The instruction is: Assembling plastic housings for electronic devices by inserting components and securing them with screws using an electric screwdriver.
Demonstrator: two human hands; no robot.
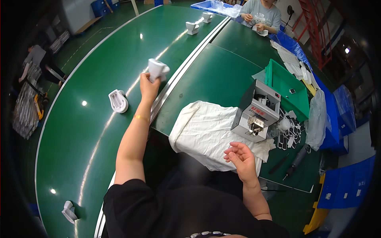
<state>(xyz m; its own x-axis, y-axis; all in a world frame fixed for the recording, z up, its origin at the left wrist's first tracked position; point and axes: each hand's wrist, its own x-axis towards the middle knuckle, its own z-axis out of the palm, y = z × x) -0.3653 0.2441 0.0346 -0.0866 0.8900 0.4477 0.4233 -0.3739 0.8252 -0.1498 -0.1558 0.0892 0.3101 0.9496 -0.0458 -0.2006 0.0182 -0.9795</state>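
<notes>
My left hand reaches out over the green conveyor belt and grips a white plastic housing with a flared body, slightly blurred. On the belt just left of that forearm lies another white plastic housing, its hollow side facing up. My right hand hovers over the edge of a white cloth, fingers loosely curled and apart, with nothing in them. Beyond it, a grey and black benchtop machine with a metal mechanism at its front stands at the cloth's right end.
More white housings sit farther up the belt, and one lies at the lower left. Right of the machine are a green tray, small black-and-white parts and a power screwdriver. A co-worker sits across the table.
</notes>
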